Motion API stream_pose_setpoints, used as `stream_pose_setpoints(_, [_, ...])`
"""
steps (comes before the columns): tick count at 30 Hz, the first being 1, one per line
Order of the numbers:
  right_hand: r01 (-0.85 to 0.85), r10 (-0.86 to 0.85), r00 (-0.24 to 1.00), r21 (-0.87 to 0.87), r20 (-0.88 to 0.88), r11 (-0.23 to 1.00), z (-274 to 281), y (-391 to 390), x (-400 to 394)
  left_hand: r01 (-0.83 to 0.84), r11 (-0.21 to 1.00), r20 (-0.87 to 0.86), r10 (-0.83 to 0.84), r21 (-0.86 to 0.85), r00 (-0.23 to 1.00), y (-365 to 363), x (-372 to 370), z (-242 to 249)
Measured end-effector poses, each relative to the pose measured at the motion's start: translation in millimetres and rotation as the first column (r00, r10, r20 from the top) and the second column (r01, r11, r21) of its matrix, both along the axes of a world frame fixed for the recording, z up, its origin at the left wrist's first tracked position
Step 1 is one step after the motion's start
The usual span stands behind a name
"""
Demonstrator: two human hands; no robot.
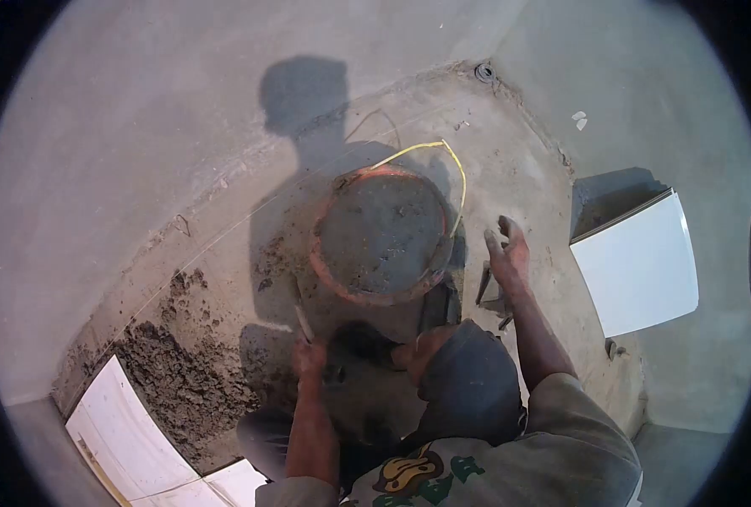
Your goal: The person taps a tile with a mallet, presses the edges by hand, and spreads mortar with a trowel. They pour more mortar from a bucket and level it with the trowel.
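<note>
My left hand [310, 358] is closed around the pale handle of a narrow tool [302, 311], which looks like a trowel seen nearly edge-on. Its thin dark end points toward the bucket's left side. An orange-rimmed bucket [317, 262] stands in front of me, filled nearly to the brim with grey wet cement [384, 232]. A yellow handle [458, 160] rises over its far right side. To the right of the bucket my right hand [509, 253] is raised, fingers and thumb apart, holding nothing. Below it a dark slim tool [484, 284] lies on the floor.
Crumbly mortar [185, 384] is spread on the floor at left, beside white tiles [130, 431]. More white tiles [637, 262] lean against the right wall. A thin string [223, 235] runs along the left wall. A pipe end [484, 73] shows in the far corner.
</note>
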State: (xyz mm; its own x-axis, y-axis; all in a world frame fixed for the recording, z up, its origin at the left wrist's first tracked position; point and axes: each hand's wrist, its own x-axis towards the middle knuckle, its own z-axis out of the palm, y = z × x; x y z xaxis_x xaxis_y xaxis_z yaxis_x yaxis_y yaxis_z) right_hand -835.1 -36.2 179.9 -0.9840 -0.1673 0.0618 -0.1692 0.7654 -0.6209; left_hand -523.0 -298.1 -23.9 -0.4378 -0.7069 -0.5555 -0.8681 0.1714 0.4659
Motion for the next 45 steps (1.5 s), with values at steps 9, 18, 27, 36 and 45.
stream_pose_setpoints(9, [-0.714, 0.874, 0.174, 0.553, -0.454, 0.430, 107.4, -138.8, 60.0, 0.404, 0.852, -0.350, -0.509, -0.333, 0.787, -18.7, -88.7, 215.2])
stream_pose_setpoints(18, [-0.293, 0.347, 0.922, 0.276, -0.171, 0.915, 102.0, -44.0, 2.5, 0.139, 0.812, -0.718, -0.570, -0.567, 0.399, -0.2, -145.6, 304.4])
stream_pose_setpoints(27, [0.692, -0.479, 0.631, -0.164, 0.610, 0.703, -113.0, 91.0, -65.8, 0.280, 0.946, -0.788, -0.048, 0.160, 0.614, 37.0, -181.9, 209.3])
stream_pose_setpoints(36, [0.365, -0.494, 0.822, 0.404, 0.283, 0.839, -178.4, 86.9, -74.9, 0.513, 0.776, -0.794, -0.026, 0.366, 0.607, 79.5, -261.9, 210.2])
stream_pose_setpoints(45, [0.195, 0.387, 0.590, -0.591, 0.708, 0.783, -109.5, -51.0, -153.1, 0.281, 0.593, -0.625, 0.520, 0.755, 0.583, 60.0, -316.7, 258.4])
